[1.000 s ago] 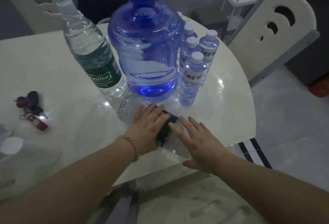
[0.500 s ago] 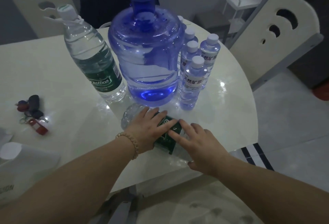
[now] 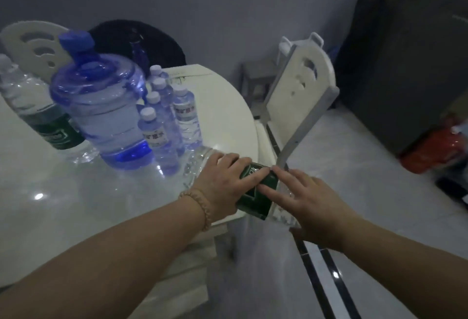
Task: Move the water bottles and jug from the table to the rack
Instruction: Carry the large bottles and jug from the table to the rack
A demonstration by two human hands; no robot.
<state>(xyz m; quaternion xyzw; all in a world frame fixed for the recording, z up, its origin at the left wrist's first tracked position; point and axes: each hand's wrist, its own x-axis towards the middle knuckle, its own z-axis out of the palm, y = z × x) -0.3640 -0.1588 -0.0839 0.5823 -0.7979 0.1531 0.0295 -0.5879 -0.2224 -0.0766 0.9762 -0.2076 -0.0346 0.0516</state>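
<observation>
A large clear bottle with a green label [image 3: 255, 199] lies on its side at the front right edge of the white table [image 3: 222, 106]. My left hand [image 3: 222, 187] wraps over its middle and my right hand [image 3: 306, 202] grips its right end, which juts past the table edge. A big blue jug [image 3: 101, 113] stands behind, with several small water bottles [image 3: 162, 136] to its right. A second green-labelled large bottle [image 3: 38, 111] stands upright at the far left.
A white chair [image 3: 301, 90] stands right beside the table's right edge. The white rack [image 3: 298, 45] shows behind that chair by the wall. A dark cabinet [image 3: 405, 65] and red bags [image 3: 440, 146] are on the floor to the right.
The view has swung to the right. Both hands have carried the lying bottle rightward, so its end now overhangs the table edge.
</observation>
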